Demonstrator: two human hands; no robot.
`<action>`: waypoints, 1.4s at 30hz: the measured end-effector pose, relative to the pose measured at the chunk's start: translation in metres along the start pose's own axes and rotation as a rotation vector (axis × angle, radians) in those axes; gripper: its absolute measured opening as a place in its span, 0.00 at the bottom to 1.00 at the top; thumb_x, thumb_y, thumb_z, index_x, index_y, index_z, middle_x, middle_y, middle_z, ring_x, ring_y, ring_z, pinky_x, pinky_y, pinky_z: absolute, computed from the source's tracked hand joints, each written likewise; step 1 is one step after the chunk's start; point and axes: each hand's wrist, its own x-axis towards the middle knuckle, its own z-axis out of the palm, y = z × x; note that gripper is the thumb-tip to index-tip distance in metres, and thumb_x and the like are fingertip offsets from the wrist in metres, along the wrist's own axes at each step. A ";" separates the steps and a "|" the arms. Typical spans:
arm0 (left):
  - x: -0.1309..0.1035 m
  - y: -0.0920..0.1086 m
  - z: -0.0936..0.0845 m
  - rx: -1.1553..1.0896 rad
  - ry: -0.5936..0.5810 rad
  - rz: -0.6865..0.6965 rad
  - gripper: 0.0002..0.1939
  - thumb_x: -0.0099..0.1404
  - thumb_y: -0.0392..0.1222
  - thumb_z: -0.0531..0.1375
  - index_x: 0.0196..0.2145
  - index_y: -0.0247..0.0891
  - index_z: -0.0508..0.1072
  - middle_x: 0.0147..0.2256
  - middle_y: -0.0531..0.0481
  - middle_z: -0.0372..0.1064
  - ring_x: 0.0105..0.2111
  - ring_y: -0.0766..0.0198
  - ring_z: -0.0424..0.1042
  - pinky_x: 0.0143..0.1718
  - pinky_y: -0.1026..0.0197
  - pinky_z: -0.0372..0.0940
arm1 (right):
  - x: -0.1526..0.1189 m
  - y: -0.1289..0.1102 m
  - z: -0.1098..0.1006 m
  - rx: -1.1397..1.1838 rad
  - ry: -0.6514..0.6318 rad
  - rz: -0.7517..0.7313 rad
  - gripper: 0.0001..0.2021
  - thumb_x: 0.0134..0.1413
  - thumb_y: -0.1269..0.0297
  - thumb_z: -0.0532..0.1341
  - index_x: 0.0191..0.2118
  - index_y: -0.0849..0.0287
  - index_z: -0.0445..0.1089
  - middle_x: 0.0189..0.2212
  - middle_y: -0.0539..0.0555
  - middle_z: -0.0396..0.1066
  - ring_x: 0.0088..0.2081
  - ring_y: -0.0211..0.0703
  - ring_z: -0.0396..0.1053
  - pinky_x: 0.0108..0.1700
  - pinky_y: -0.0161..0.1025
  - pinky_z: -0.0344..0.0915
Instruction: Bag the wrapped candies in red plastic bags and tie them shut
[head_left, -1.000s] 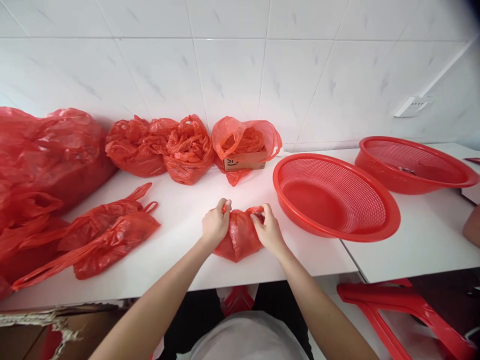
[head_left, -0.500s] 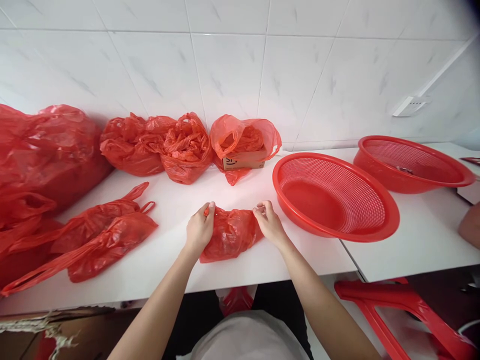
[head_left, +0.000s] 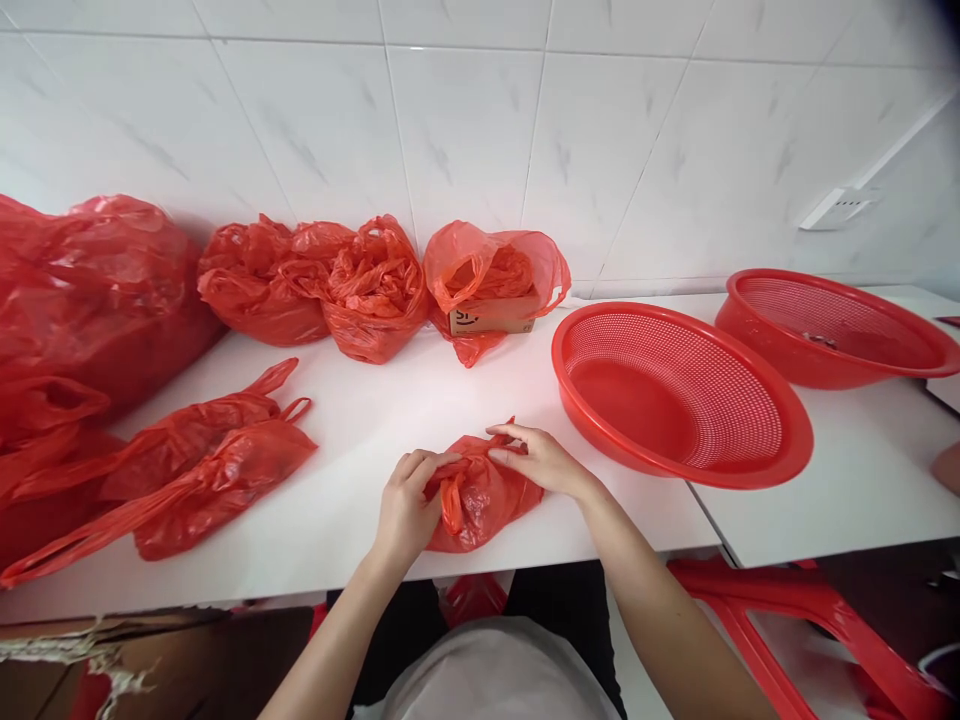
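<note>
A small red plastic bag point(head_left: 484, 505) lies bunched on the white table in front of me, with a gathered loop on its left part. My left hand point(head_left: 411, 502) is closed on the bag's left side, its fingertips partly hidden in the folds. From the right, my right hand point(head_left: 536, 458) pinches the top edge of the same bag between thumb and fingers. Further left lie two filled red bags point(head_left: 225, 480) with long stretched handles. An unused-looking red colander point(head_left: 630, 400) stands to the right of my right hand, with nothing visible inside.
Along the tiled wall stand a large red bag point(head_left: 112, 300), bunched red bags point(head_left: 375, 300) and a red bag over a cardboard box point(head_left: 491, 317). A second colander point(head_left: 840, 330) holds small items. Below are a red stool point(head_left: 787, 600) and another person's arm point(head_left: 946, 468) at right.
Both hands have moved inward over the small bag. Its spread top is now gathered and folded, and a loop stands out on the left.
</note>
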 end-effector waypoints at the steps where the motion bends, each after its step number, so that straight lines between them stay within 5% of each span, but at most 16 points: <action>1: 0.000 0.001 0.001 0.003 0.009 0.007 0.17 0.62 0.32 0.55 0.46 0.44 0.76 0.39 0.48 0.72 0.40 0.58 0.69 0.42 0.56 0.65 | 0.002 -0.002 0.001 0.009 0.058 -0.001 0.21 0.57 0.52 0.60 0.54 0.54 0.70 0.52 0.54 0.71 0.49 0.44 0.70 0.53 0.43 0.64; 6: 0.004 0.012 0.003 0.034 0.040 -0.014 0.15 0.67 0.44 0.55 0.48 0.44 0.76 0.36 0.48 0.73 0.36 0.59 0.70 0.40 0.57 0.65 | 0.016 -0.013 0.016 0.064 0.411 -0.110 0.15 0.59 0.56 0.59 0.47 0.56 0.74 0.44 0.54 0.76 0.42 0.42 0.73 0.47 0.40 0.68; 11: 0.004 0.008 0.003 0.105 0.156 -0.186 0.22 0.70 0.49 0.49 0.24 0.39 0.74 0.19 0.51 0.64 0.22 0.60 0.65 0.26 0.59 0.60 | 0.034 -0.012 0.014 0.159 0.672 -0.127 0.15 0.58 0.64 0.56 0.47 0.59 0.74 0.39 0.56 0.76 0.39 0.42 0.73 0.40 0.39 0.71; 14: 0.003 -0.001 0.000 0.124 0.223 -0.281 0.21 0.69 0.49 0.49 0.22 0.39 0.69 0.19 0.50 0.64 0.21 0.60 0.65 0.24 0.59 0.58 | 0.043 -0.004 0.005 0.215 0.738 -0.053 0.16 0.57 0.65 0.55 0.48 0.61 0.74 0.39 0.58 0.76 0.39 0.44 0.73 0.35 0.39 0.72; 19: 0.007 0.004 -0.008 0.084 0.203 -0.330 0.20 0.70 0.52 0.47 0.38 0.39 0.75 0.35 0.44 0.75 0.36 0.53 0.73 0.34 0.55 0.65 | 0.041 -0.005 0.011 0.069 0.662 -0.102 0.20 0.60 0.61 0.53 0.54 0.61 0.69 0.45 0.59 0.74 0.39 0.43 0.71 0.44 0.43 0.71; 24: 0.012 0.019 -0.010 -0.053 0.074 -0.259 0.19 0.67 0.52 0.54 0.51 0.45 0.72 0.53 0.47 0.70 0.52 0.53 0.69 0.49 0.53 0.64 | 0.033 -0.017 0.031 0.023 0.619 -0.152 0.26 0.60 0.58 0.55 0.63 0.59 0.59 0.56 0.61 0.66 0.37 0.40 0.69 0.42 0.40 0.69; 32: 0.015 0.009 -0.024 -0.175 0.268 -0.387 0.17 0.71 0.50 0.47 0.29 0.40 0.66 0.26 0.53 0.66 0.27 0.62 0.67 0.30 0.61 0.62 | 0.038 -0.003 -0.003 -0.044 0.708 -0.108 0.23 0.57 0.70 0.48 0.57 0.60 0.66 0.46 0.59 0.72 0.40 0.43 0.70 0.48 0.42 0.66; 38: 0.019 0.026 -0.012 -0.245 0.281 -0.346 0.16 0.71 0.48 0.47 0.30 0.40 0.66 0.27 0.53 0.67 0.29 0.64 0.67 0.32 0.63 0.63 | 0.034 -0.012 0.017 -0.013 0.539 0.079 0.26 0.60 0.46 0.52 0.57 0.58 0.62 0.46 0.58 0.71 0.40 0.44 0.70 0.43 0.40 0.65; 42: 0.014 0.032 -0.004 -0.269 0.278 -0.324 0.17 0.72 0.49 0.46 0.34 0.39 0.69 0.32 0.50 0.71 0.34 0.62 0.70 0.36 0.62 0.64 | 0.028 -0.015 0.025 -0.008 0.407 0.189 0.26 0.60 0.39 0.47 0.37 0.58 0.69 0.35 0.54 0.73 0.39 0.47 0.69 0.41 0.41 0.63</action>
